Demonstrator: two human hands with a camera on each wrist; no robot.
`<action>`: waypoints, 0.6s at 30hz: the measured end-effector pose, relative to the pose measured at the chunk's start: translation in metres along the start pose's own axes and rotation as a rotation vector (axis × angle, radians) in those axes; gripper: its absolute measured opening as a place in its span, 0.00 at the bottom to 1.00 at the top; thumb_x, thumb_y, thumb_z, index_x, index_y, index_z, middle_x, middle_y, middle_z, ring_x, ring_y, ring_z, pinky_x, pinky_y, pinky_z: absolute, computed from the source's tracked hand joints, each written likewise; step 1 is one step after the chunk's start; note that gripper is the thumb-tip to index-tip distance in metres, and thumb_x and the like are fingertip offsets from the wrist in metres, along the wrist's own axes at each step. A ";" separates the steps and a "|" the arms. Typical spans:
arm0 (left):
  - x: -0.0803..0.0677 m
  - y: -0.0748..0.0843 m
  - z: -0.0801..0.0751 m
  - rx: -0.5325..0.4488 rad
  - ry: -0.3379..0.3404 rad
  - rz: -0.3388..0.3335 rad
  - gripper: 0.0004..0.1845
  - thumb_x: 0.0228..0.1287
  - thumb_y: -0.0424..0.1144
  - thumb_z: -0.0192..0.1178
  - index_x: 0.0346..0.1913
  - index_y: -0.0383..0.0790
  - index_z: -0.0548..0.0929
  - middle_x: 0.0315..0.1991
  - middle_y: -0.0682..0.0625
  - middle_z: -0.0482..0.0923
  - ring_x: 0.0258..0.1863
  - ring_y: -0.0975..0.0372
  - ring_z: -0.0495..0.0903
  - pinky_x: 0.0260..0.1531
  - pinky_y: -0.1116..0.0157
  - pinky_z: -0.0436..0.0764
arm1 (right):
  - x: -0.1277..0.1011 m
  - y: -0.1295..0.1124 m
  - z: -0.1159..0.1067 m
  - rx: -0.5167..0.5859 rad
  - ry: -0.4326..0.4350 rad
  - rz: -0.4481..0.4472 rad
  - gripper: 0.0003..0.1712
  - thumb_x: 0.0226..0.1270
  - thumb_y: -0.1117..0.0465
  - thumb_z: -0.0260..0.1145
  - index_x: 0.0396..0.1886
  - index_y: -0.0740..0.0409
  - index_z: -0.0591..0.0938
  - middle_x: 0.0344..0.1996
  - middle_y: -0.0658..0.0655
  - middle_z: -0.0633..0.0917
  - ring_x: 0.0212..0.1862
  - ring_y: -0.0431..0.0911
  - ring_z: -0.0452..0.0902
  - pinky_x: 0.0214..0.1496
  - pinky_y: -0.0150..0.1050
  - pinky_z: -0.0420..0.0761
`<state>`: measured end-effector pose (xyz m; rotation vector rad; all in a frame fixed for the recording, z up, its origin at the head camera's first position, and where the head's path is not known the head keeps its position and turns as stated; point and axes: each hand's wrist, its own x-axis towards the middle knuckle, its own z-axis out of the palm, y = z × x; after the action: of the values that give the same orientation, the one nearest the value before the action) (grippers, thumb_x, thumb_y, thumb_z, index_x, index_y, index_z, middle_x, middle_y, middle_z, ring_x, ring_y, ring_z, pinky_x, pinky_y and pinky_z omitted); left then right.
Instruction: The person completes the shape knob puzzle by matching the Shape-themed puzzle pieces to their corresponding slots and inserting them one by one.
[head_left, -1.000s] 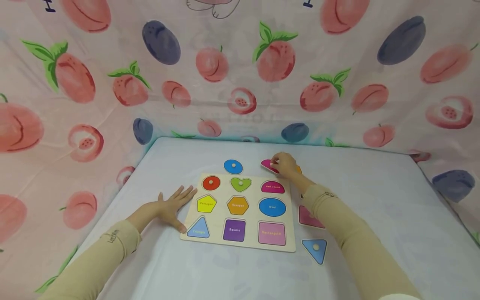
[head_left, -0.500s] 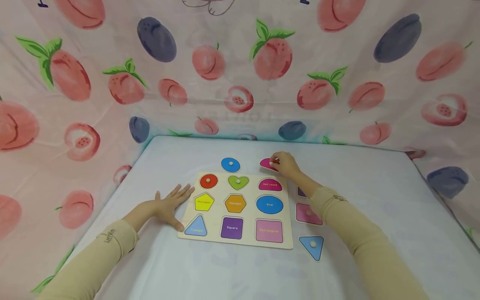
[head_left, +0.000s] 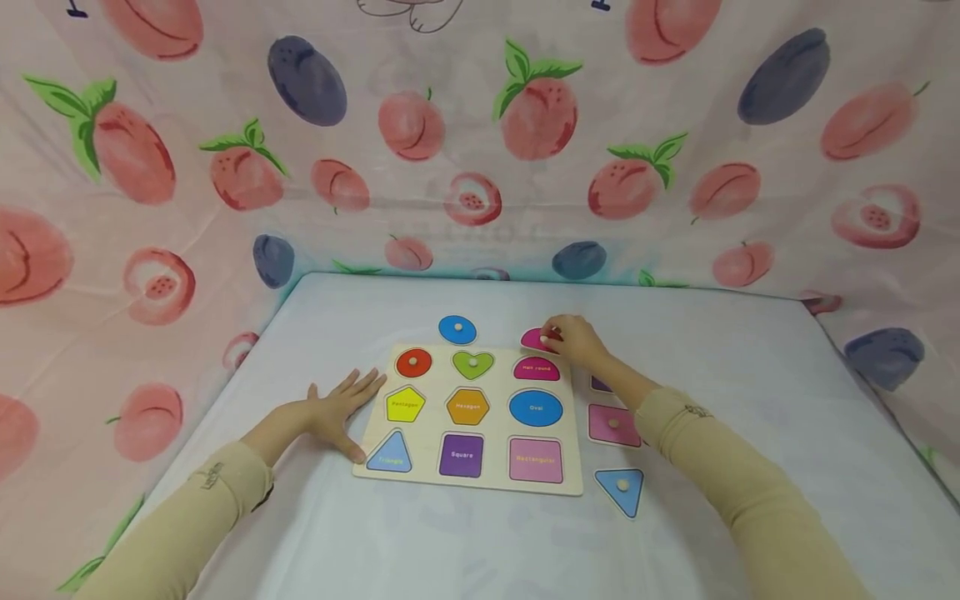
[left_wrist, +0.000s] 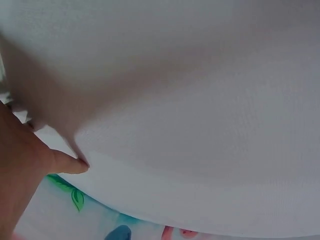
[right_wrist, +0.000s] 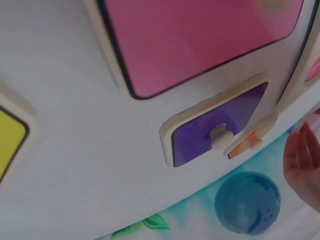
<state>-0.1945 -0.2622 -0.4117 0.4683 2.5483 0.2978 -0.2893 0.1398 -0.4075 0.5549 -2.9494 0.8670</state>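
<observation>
A wooden shape puzzle board (head_left: 468, 485) lies on the white table, with a red circle piece (head_left: 413, 362) and a green heart piece (head_left: 473, 362) set in its top row. My right hand (head_left: 573, 339) pinches the knob of a magenta half-round piece (head_left: 533, 338) just beyond the board's top right corner. My left hand (head_left: 339, 408) rests flat on the table, fingers spread, touching the board's left edge. In the right wrist view a purple square piece (right_wrist: 216, 131) and an orange piece (right_wrist: 250, 141) lie beside the pink rectangle piece (right_wrist: 200, 40).
Loose pieces lie around the board: a blue oval (head_left: 457, 329) behind it, a pink rectangle (head_left: 612, 424), a purple square (head_left: 600, 384) and a blue triangle (head_left: 622, 488) to its right. Fruit-print cloth (head_left: 480, 150) walls the table on three sides.
My right hand has brought the magenta half-round piece slightly nearer the board's top right corner. The left hand stays flat by the board.
</observation>
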 end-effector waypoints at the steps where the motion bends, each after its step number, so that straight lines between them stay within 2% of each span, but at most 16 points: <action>1: 0.000 0.000 0.000 -0.005 0.003 0.003 0.68 0.35 0.63 0.73 0.75 0.47 0.41 0.77 0.44 0.33 0.74 0.43 0.30 0.56 0.25 0.31 | -0.001 0.000 0.000 -0.003 -0.004 -0.006 0.07 0.64 0.63 0.64 0.38 0.64 0.83 0.42 0.65 0.84 0.43 0.55 0.77 0.52 0.48 0.81; 6: -0.002 -0.001 -0.001 -0.025 0.020 0.023 0.68 0.34 0.62 0.74 0.75 0.46 0.42 0.77 0.44 0.35 0.74 0.42 0.31 0.55 0.24 0.31 | -0.008 -0.002 0.001 -0.007 -0.031 -0.030 0.07 0.64 0.63 0.64 0.37 0.63 0.83 0.40 0.64 0.84 0.44 0.55 0.77 0.52 0.48 0.81; 12: -0.005 0.002 -0.003 -0.049 0.010 0.033 0.69 0.34 0.60 0.75 0.75 0.44 0.42 0.76 0.42 0.35 0.74 0.41 0.32 0.55 0.24 0.31 | -0.016 -0.003 0.003 0.010 -0.043 -0.079 0.06 0.62 0.63 0.66 0.34 0.62 0.84 0.37 0.63 0.85 0.45 0.56 0.77 0.50 0.49 0.81; 18: -0.006 0.007 -0.006 -0.059 0.002 0.037 0.68 0.34 0.58 0.76 0.75 0.43 0.42 0.76 0.41 0.35 0.74 0.40 0.31 0.55 0.24 0.32 | -0.022 -0.006 0.003 0.032 -0.082 -0.062 0.06 0.63 0.63 0.66 0.35 0.61 0.84 0.38 0.62 0.85 0.45 0.55 0.79 0.47 0.45 0.83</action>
<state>-0.1913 -0.2589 -0.4016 0.4936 2.5273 0.3858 -0.2662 0.1407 -0.4090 0.6955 -2.9781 0.9076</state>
